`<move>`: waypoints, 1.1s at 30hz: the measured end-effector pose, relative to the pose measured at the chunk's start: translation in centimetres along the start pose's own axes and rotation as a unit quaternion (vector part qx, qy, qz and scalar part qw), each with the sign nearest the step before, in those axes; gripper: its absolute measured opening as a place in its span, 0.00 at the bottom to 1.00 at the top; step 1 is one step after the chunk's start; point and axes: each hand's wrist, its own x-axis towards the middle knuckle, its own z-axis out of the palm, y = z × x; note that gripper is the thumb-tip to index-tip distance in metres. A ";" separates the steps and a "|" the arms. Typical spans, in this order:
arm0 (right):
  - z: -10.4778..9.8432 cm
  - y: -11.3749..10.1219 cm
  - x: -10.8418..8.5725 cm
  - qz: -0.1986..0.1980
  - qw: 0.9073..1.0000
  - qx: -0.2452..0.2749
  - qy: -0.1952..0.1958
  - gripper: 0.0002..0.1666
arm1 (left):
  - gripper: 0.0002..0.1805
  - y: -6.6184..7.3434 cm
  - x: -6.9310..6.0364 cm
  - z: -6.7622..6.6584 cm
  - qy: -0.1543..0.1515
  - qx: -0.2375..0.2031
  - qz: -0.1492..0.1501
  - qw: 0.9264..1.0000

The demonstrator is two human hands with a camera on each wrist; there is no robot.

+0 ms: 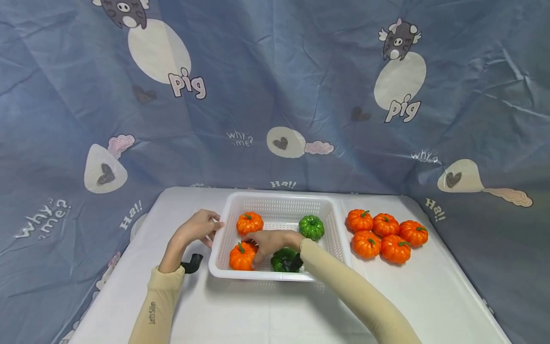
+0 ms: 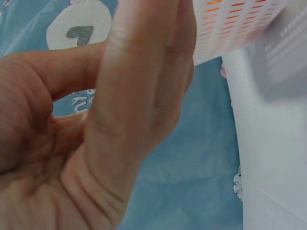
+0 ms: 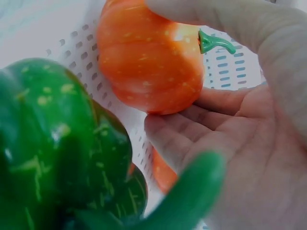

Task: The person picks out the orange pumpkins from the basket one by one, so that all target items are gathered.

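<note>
In the head view, a white plastic basket (image 1: 280,275) with slotted walls stands mid-table. My left hand (image 1: 199,227) touches the rim at its left side with loosely bent fingers; the fingertips are out of sight in the left wrist view. My right hand (image 1: 272,243) reaches into the basket and holds an orange pumpkin (image 3: 148,57) at the front left, thumb on one side and fingers on the other. Behind it sits another orange pumpkin (image 1: 249,223). A green pumpkin (image 1: 311,227) lies at the right, and a second green pumpkin (image 1: 283,259) sits partly hidden below my right wrist.
Several orange pumpkins (image 1: 389,248) are grouped on the white table (image 1: 240,315) to the right of the basket. A blue cloth (image 1: 240,95) with pig prints hangs behind and beside the table. A black strap piece (image 1: 193,263) sticks out from my left wrist.
</note>
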 end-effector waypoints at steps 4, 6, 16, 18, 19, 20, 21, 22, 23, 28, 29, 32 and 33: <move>-0.3 0.0 -0.3 -0.008 1.000 -0.004 0.016 0.47 | 0.23 0.0 0.1 0.0 0.001 -0.002 -0.002 1.000; -0.5 0.0 -0.6 -0.010 1.000 -0.002 0.025 0.47 | 0.23 0.0 0.2 0.0 0.000 -0.004 -0.003 1.000; -2.1 -0.3 -3.5 -0.017 0.997 0.014 0.076 0.45 | 0.23 -0.2 0.3 0.0 -0.002 -0.004 -0.002 1.000; -2.4 -0.3 -4.3 -0.018 0.995 0.039 0.086 0.45 | 0.23 -0.2 0.2 0.0 0.000 -0.004 -0.001 1.000; -2.6 -0.3 -4.8 -0.017 0.994 0.053 0.092 0.45 | 0.23 -0.2 0.2 0.0 0.001 -0.002 0.001 1.000; -2.8 -0.2 -5.2 -0.017 0.993 0.067 0.097 0.45 | 0.23 -0.2 0.2 0.0 0.002 -0.002 0.002 1.000; -3.0 -0.2 -5.7 -0.016 0.991 0.079 0.103 0.45 | 0.23 -0.2 0.2 0.0 0.002 -0.002 0.003 1.000; -3.1 -0.2 -6.2 -0.017 0.990 0.088 0.109 0.45 | 0.23 -0.2 0.2 0.0 0.003 -0.001 0.004 1.000; -3.3 -0.1 -6.7 -0.018 0.989 0.091 0.117 0.45 | 0.23 -0.3 0.2 0.0 0.003 -0.001 0.004 1.000; -3.9 0.0 -9.4 -0.010 0.986 0.066 0.152 0.46 | 0.24 -0.3 0.3 0.1 0.004 -0.001 0.002 1.000; -3.9 0.1 -10.0 -0.006 0.985 0.061 0.159 0.46 | 0.24 -0.3 0.3 0.1 0.004 -0.001 0.000 1.000; -4.1 0.7 -11.5 0.002 0.982 0.067 0.178 0.46 | 0.23 -0.3 0.3 0.1 0.004 -0.002 -0.002 1.000; -4.1 0.9 -12.1 0.003 0.980 0.075 0.183 0.46 | 0.23 -0.3 0.3 0.0 0.004 -0.003 -0.003 1.000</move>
